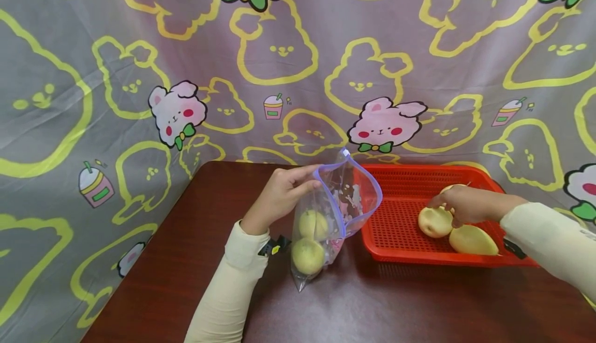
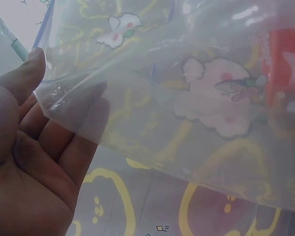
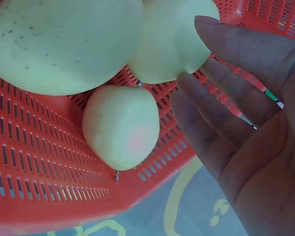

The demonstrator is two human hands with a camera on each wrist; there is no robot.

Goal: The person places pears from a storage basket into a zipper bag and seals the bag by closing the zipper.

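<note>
My left hand [image 1: 281, 190] pinches the purple-edged rim of a clear zip bag [image 1: 342, 193] between thumb and fingers. The bag's mouth gapes toward the right. Two yellow-green pears [image 1: 308, 256] sit in the bag, one above the other. In the left wrist view, the printed film of the bag [image 2: 206, 147] spreads across most of the picture, with some fingers behind it. Over the red basket [image 1: 391, 252] is my right hand [image 1: 465, 203]. Its thumb and slightly bent fingertips are at the side of a pear [image 3: 172, 39], with the fingers spread apart.
Beside that pear in the basket lie a larger-looking speckled pear [image 3: 64, 44] and a smaller-looking one with a stem [image 3: 120, 128]. The basket stands at the right of the dark brown table [image 1: 200, 219]. A patterned cloth [image 1: 298, 89] hangs close behind the table.
</note>
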